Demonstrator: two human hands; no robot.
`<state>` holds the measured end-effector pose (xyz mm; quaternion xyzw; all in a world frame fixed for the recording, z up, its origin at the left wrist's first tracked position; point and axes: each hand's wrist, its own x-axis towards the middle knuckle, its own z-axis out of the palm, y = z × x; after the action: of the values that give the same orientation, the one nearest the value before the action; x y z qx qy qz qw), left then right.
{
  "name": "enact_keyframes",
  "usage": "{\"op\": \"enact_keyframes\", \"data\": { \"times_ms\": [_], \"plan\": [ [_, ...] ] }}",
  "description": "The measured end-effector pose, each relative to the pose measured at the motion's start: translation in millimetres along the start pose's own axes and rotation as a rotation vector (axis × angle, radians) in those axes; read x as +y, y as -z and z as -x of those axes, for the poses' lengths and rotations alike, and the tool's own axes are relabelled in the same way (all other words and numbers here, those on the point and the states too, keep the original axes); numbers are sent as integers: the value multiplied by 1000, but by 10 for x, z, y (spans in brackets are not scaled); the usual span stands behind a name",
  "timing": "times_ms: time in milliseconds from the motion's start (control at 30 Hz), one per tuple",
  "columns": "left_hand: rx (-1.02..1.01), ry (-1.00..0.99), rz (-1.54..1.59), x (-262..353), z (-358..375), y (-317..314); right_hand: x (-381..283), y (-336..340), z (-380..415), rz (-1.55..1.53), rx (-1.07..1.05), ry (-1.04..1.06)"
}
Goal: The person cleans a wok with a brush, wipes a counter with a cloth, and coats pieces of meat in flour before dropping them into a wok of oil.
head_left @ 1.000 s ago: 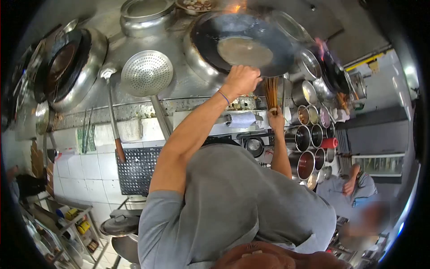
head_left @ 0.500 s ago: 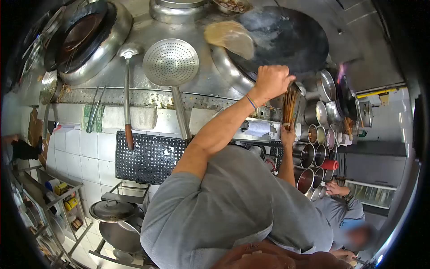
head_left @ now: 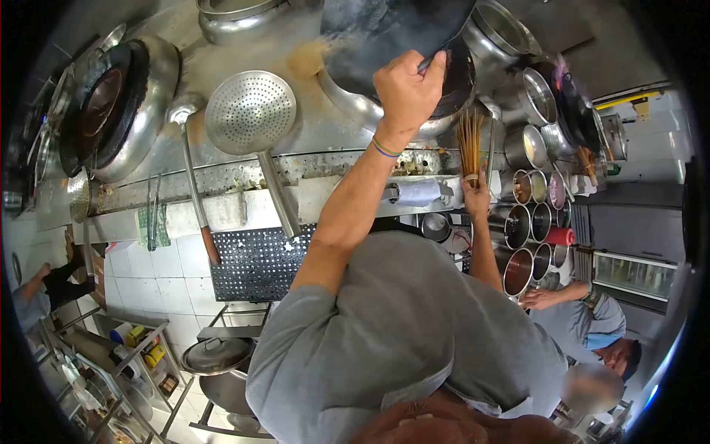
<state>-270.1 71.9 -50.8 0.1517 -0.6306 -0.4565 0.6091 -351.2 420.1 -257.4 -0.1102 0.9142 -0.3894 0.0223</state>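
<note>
My left hand (head_left: pixel 410 89), with a coloured band at the wrist, is closed round the handle of a big black wok (head_left: pixel 388 33). The wok is tilted over its steel burner ring (head_left: pixel 355 100), and steam drifts off it. Brownish liquid (head_left: pixel 307 59) lies on the steel stove top left of the wok. Lower right, my right hand (head_left: pixel 475 196) grips a bamboo wok brush (head_left: pixel 470 140) by its bound end, bristles pointing up. Close beside the brush is a metal ladle (head_left: pixel 490 111).
A perforated skimmer (head_left: pixel 251 111) and a wooden-handled ladle (head_left: pixel 188 111) lie on the stove left of me. Another wok (head_left: pixel 107 103) stands far left. Steel pots (head_left: pixel 534 96) and seasoning containers (head_left: pixel 518 226) line the right. A co-worker's hand (head_left: pixel 543 297) is near the containers.
My left hand has risen and tilted the wok up. The yellowish liquid spilling from its left edge is now a smaller patch on the stove. My right hand still holds the brush.
</note>
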Motion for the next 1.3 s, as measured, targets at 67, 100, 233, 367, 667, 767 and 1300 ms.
{"op": "enact_keyframes", "data": {
  "times_ms": [67,100,233,367,667,767,1300],
  "plan": [
    [21,-5,-15,-9,-24,-29,-117,39,15,-85,-51,-73],
    [13,16,-19,8,-18,-61,44,13,-52,-207,-65,-106],
    [-82,-10,-125,33,23,-171,-186,342,-62,-622,-153,-359],
    [-367,-72,-305,-18,343,-284,-538,873,-293,-1026,-270,-405],
    [-904,-152,-624,-209,900,-547,-1039,1004,-1399,-1597,-608,-60],
    [-982,-85,-688,-330,812,-713,-1519,704,-1568,-1027,-445,-130],
    [-915,-73,-846,-644,1090,-978,-2368,-1041,-2952,-66,178,100]
  ]
}}
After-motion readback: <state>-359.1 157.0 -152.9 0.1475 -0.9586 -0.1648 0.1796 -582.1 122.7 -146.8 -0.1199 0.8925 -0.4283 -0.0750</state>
